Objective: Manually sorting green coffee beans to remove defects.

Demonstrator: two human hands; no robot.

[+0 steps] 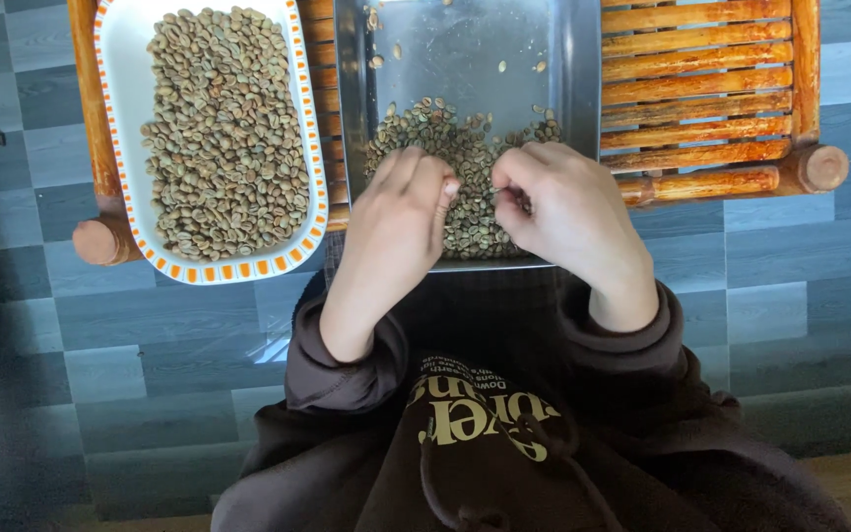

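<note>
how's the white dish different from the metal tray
The white dish has an orange-patterned rim and rounded corners; the metal tray is plain, shiny and square-cornered. The dish is heaped with beans across most of its floor; the tray's beans sit mainly at its near end, where the left hand and right hand rest. Both hold pale greenish beans and sit on the wooden slatted table.
</note>
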